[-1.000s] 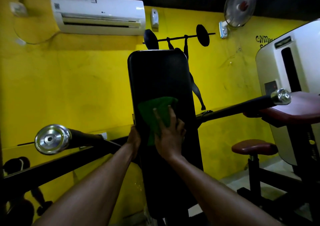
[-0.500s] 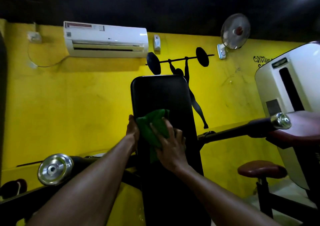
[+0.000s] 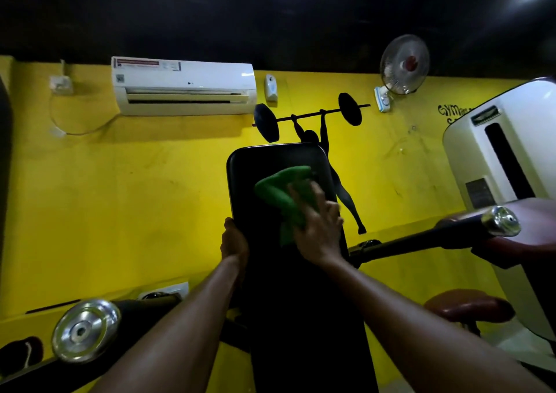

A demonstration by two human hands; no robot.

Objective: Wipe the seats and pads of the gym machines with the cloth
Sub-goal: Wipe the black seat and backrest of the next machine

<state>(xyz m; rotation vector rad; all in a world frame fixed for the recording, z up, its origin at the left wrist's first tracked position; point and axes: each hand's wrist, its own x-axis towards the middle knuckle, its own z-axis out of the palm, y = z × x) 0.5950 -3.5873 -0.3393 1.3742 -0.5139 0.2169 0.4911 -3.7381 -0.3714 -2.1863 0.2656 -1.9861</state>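
Flat right hand point(image 3: 319, 230) presses cloth point(image 3: 279, 191) on pad point(image 3: 270, 158).
Left hand point(image 3: 233, 242) grips its left edge; blurred right fingers point(image 3: 329, 206) seem spread, near the top.

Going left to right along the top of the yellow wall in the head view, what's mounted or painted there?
Socket box → air conditioner → small white dispenser → painted barbell lifter → wall fan.

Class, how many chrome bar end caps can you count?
2: one chrome end cap at lower left; the other at right, against the maroon pad. More may be hidden off-frame.
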